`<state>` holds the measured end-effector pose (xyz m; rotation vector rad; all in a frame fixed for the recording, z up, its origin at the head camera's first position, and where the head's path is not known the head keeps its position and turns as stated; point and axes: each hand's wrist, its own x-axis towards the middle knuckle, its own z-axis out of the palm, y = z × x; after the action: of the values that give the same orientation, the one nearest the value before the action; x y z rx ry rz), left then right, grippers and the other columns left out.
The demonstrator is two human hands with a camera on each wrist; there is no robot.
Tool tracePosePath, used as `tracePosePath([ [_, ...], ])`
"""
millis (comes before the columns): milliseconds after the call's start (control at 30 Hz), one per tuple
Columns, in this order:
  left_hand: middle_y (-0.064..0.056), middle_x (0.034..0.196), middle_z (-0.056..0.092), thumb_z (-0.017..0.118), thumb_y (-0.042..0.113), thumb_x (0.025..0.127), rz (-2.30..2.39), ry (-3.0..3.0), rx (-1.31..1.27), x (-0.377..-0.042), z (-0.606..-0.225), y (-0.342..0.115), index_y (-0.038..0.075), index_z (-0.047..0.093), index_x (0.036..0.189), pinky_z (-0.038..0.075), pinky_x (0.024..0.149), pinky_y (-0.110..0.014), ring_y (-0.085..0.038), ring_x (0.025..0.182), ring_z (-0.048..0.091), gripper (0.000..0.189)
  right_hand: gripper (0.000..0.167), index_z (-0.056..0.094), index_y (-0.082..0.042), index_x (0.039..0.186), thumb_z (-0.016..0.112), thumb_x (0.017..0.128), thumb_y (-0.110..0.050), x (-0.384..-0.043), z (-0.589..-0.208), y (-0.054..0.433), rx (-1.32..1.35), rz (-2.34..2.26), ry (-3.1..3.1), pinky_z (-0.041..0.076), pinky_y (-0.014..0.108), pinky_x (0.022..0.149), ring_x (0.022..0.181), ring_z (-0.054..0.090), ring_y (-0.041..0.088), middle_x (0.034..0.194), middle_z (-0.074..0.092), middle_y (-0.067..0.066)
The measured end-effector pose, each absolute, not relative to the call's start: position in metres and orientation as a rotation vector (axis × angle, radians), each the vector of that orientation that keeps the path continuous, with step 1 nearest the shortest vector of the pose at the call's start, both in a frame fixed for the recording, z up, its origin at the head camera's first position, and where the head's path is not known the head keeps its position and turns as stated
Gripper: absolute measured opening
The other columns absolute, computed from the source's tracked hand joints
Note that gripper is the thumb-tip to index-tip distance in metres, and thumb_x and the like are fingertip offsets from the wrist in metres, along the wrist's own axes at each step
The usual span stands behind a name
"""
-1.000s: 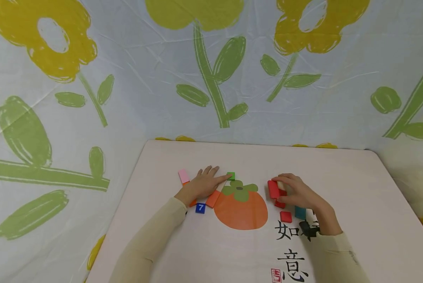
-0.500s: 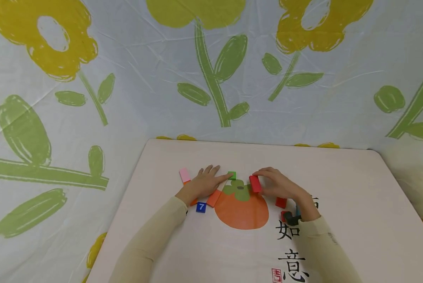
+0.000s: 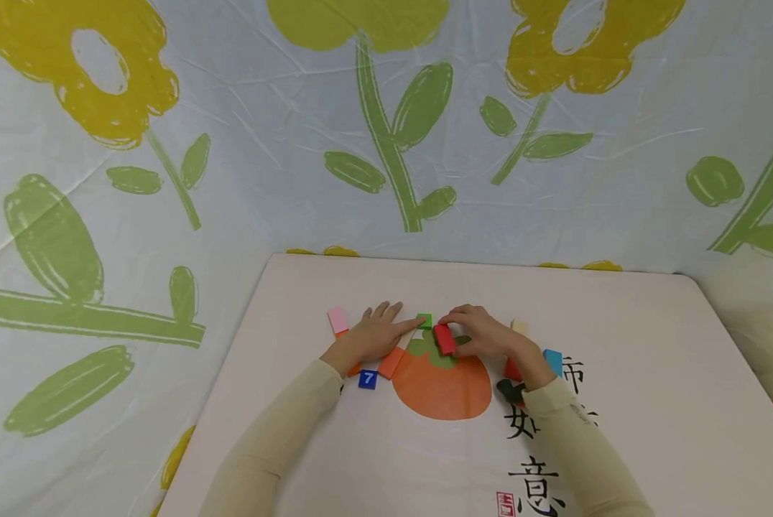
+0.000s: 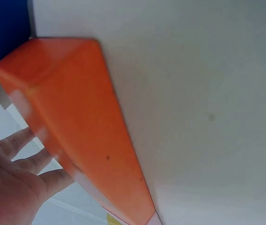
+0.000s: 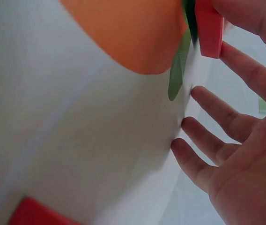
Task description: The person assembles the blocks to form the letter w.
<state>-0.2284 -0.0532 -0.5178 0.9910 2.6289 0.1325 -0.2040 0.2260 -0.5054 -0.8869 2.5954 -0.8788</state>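
In the head view my right hand [image 3: 485, 334] pinches a red rectangular block [image 3: 445, 339] between thumb and index finger, over the printed persimmon's green leaves. The right wrist view has the same red block [image 5: 210, 30] at my thumb and index, the other fingers spread out. My left hand [image 3: 370, 340] lies low over the table with straight fingers, its thumb reaching to a small green block [image 3: 424, 321]. Around that hand sit an orange block [image 3: 391, 362], a blue block with a 7 [image 3: 368, 379] and a pink block [image 3: 338, 320]. A long orange block [image 4: 86, 122] fills much of the left wrist view.
Beyond the right wrist lie a beige block [image 3: 519, 327], a red block [image 3: 513, 369] and a light blue block [image 3: 553, 361]. The white table [image 3: 651, 345] bears a printed persimmon [image 3: 441, 388] and black characters [image 3: 535, 487]. A flowered cloth [image 3: 264, 143] hangs behind and beside it.
My right hand has carried the red block leftward from the group on the right to the persimmon's leaves, close to the green block. The left hand has stayed put.
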Motion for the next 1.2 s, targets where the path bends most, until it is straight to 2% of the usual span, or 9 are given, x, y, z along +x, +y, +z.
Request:
tracePosePath([
  [400,-0.012,0.164,0.02,0.033,0.028,0.111,0.123,2.631,0.982,-0.2298,-0.5185,-0.0526,0.046,0.019,0.158,0.022,0.114,-0.061,-0.04,0.148,0.018,0.053,0.053,0.061,-0.008,0.134,0.079,0.085,-0.018,-0.206,-0.509,0.222,-0.8,-0.801,2.61,0.039,0.065,0.097,0.128,0.033,0.051,0.142,0.043,0.027],
  [1200,-0.013,0.163,0.022,0.032,0.031,0.111,0.181,2.618,0.952,-0.2304,-0.5154,-0.0513,0.046,0.023,0.158,0.022,0.113,-0.062,-0.042,0.147,0.019,0.05,0.055,0.06,-0.008,0.134,0.08,0.084,-0.021,-0.2041,-0.5072,0.2171,-0.739,-0.795,2.62,0.038,0.066,0.097,0.129,0.032,0.052,0.143,0.041,0.027],
])
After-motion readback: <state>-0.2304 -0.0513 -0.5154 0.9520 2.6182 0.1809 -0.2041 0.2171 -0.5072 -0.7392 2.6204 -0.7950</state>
